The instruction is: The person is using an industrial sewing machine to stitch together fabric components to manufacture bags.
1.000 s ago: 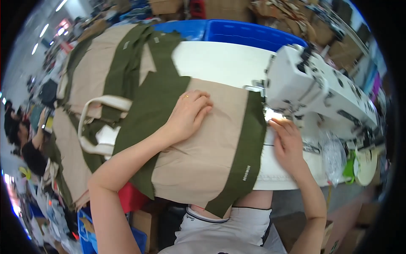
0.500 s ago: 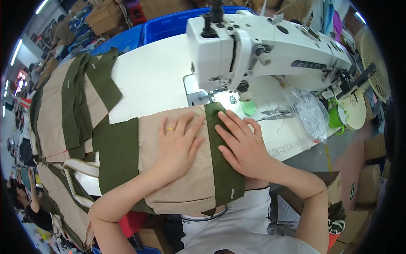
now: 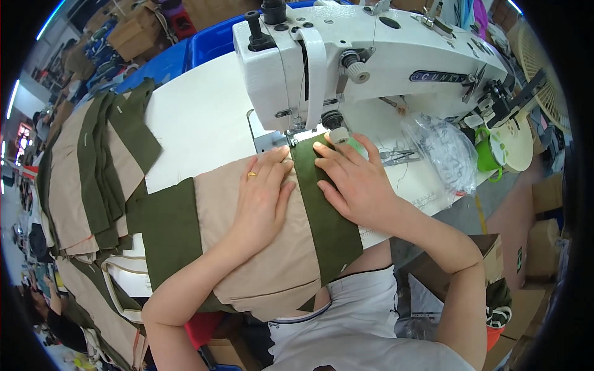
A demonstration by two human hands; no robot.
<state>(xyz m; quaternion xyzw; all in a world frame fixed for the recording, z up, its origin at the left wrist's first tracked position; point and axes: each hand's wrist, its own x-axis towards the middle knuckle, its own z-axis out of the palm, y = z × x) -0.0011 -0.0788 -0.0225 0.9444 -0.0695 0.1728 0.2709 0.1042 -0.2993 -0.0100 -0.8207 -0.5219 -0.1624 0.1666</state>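
Observation:
A beige and dark green fabric panel [image 3: 260, 272] lies across the white sewing table and hangs over its front edge toward my lap. My left hand [image 3: 266, 188] rests flat on the beige part, fingers stretched toward the needle area. On the green strip [image 3: 315, 204] lies my right hand [image 3: 352, 179], its fingers spread. The strip's far end reaches the presser foot [image 3: 293, 140] of the white sewing machine [image 3: 383, 55]. Whether the foot is down on the cloth, I cannot tell.
Stacked green and beige pieces [image 3: 99, 167] lie at the left. Right of the machine's needle are metal thread snips [image 3: 399, 157], a clear plastic bag [image 3: 442, 154] and a green cup [image 3: 489, 154]. A blue bin [image 3: 210, 44] stands behind the table; a cardboard box [image 3: 492, 253] is at lower right.
Both hands have slid the panel forward, bringing the green strip's far end up to the presser foot. The view has shifted slightly, and the machine appears closer.

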